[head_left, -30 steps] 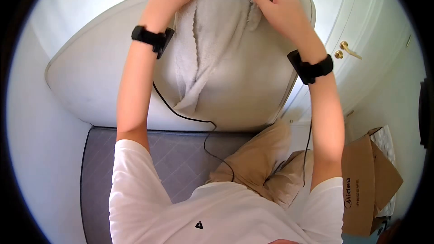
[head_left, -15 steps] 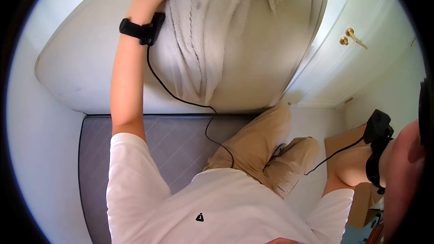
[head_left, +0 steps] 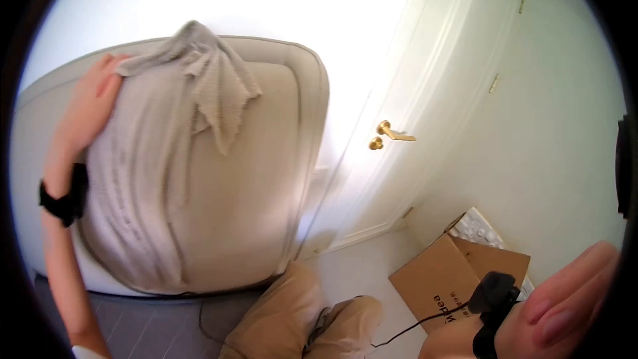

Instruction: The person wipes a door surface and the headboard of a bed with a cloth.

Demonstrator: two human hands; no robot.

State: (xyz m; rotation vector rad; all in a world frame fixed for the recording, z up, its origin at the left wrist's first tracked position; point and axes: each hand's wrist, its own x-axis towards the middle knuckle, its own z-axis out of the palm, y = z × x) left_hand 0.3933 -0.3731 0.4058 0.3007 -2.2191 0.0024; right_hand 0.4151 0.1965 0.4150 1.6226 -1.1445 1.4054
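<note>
A beige-grey cloth (head_left: 143, 179) hangs in folds down the front of a padded beige headboard (head_left: 246, 166). Its bunched upper part lies over the top, with a loose corner drooping to the right. My left hand (head_left: 93, 106) is at the cloth's upper left edge, its fingers bent and closed on the fabric. Close to the camera at the lower right is my right hand (head_left: 571, 299). Its fingers curl back toward the palm, and nothing shows in them. Each wrist wears a black strap with a small device.
A white door (head_left: 425, 106) with a brass handle (head_left: 395, 134) stands right of the headboard. An open cardboard box (head_left: 432, 279) sits on the floor by the right wall. Thin black cables run near my bent knees (head_left: 279, 306). A grey mattress (head_left: 133, 326) shows at lower left.
My view has swung up and to the right, bringing the headboard's top and the box into sight. My left hand stays at the cloth. My right hand shows more fully, fingers curled.
</note>
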